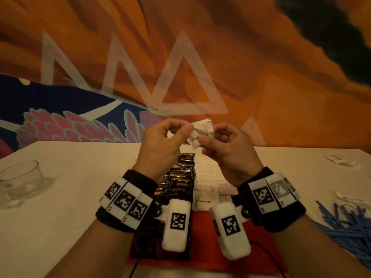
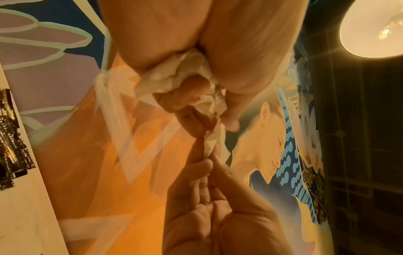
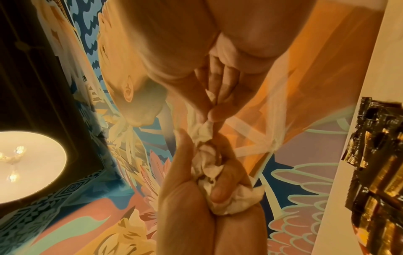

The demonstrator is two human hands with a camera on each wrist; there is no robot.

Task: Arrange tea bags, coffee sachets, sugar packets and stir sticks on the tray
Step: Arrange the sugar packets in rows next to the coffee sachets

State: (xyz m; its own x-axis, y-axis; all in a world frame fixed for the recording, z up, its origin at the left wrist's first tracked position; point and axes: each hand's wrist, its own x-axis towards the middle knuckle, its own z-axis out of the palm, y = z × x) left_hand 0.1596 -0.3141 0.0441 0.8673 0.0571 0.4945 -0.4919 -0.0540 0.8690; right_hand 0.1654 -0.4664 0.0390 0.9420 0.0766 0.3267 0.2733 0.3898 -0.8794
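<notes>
The white sugar packet (image 1: 201,131) is crumpled and creased, faint print on it. The left hand (image 1: 163,146) and right hand (image 1: 227,150) pinch its opposite ends above the bench (image 1: 80,177).

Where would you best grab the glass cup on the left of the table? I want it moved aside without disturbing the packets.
Probably by the rim of the glass cup, from above or from its left side. It stands upright and mouth-up, apart from the coffee sachets, so fingers can likely straddle the wall there. Whether it has a handle is unclear.
</notes>
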